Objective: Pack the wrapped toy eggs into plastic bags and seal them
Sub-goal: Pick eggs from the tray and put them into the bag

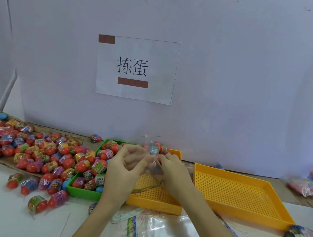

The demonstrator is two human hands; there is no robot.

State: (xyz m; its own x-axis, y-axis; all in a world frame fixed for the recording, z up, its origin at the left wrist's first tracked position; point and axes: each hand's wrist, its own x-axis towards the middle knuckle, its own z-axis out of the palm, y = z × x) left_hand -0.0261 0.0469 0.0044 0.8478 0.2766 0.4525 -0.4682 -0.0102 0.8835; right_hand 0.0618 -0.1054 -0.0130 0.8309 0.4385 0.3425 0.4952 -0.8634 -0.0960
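Both hands pinching clear bag of eggs between them

Both hands pinch a clear bag over a yellow tray.

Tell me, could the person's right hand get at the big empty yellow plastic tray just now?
Probably not right away. The yellow perforated plastic tray lies open beside the right hand with nothing between, but that hand, like the left hand, pinches the clear plastic bag and must first let go.
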